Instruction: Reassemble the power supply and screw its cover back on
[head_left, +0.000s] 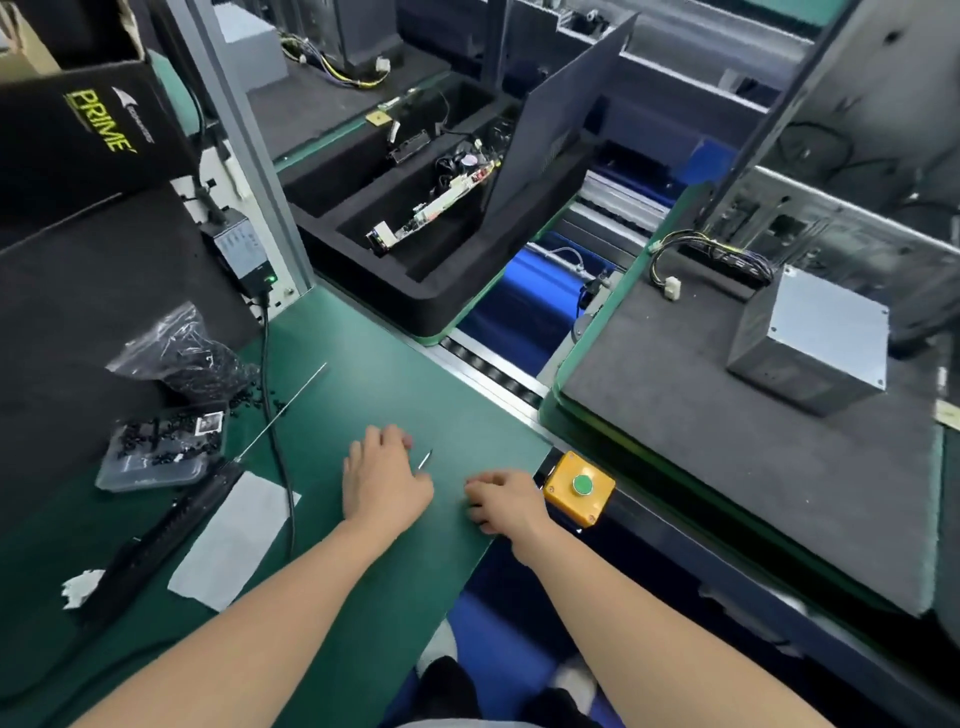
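1. Left hand, lower centre: fingers curled down on the green mat, a thin metal pin poking out beside them. Pinched or just lying there, cannot tell.
2. Right hand just beside it, fingers bent, tips on the mat. Whether they hold anything, cannot tell.
3. Yellow button box right next to that hand.
4. Power supply sits at the right of the frame on a grey pad, well apart from both hands.

two hands are counted: the left hand and the right hand. one yellow button box is recorded. two grey metal cases are noted: the near case and the far case. one circuit board, one foam tray, one screw bag and one screw dish are logged (the loose screws could not be counted).
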